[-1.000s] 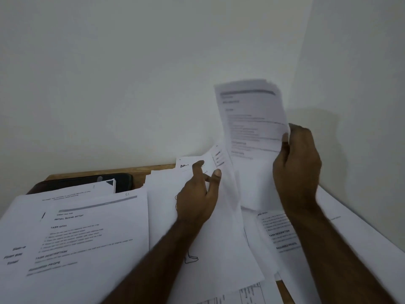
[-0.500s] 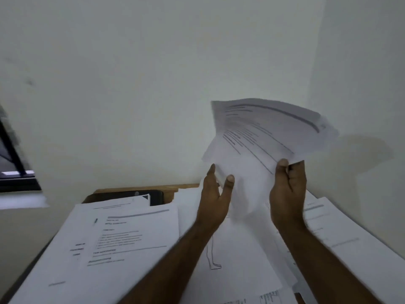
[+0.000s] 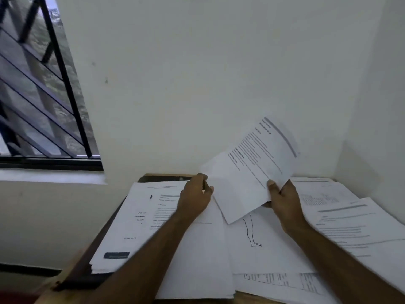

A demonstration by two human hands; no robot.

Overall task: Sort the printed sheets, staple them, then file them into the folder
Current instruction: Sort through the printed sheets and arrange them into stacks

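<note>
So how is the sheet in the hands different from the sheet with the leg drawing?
The held sheet is lifted and tilted, gripped by the right hand and touched by the left hand; the leg drawing sheet lies flat on the pile. The held sheet carries lines of text under a grey bar; the leg drawing sheet shows an outline figure. Both are white printed paper.
</note>
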